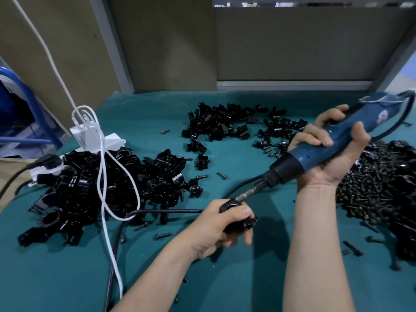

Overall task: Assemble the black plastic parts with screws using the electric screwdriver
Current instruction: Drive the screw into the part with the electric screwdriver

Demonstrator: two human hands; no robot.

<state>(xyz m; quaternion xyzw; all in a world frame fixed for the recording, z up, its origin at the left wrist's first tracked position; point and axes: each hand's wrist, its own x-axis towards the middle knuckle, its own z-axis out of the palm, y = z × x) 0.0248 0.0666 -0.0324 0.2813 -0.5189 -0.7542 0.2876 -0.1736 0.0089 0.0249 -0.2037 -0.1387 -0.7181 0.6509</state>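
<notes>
the fingers [236, 213] of the left hand [216, 228] are curled round a black plastic part [228, 207], gripping it low over the teal table [225, 284]. the right hand [333, 158] is wrapped round the blue body of the electric screwdriver [351, 129]. the tool is held tilted, and its metal bit [248, 194] points down and left into the top of the held part. a large pile of black parts [90, 188] lies to the left, with a white cable [104, 176] looped across it and a white power strip [110, 140] behind. a second pile [220, 124] sits farther back. a heap of dark screws [378, 190] lies just beside the right forearm, and loose screws are scattered on the table. a black cable [162, 211] runs under the left hand.
</notes>
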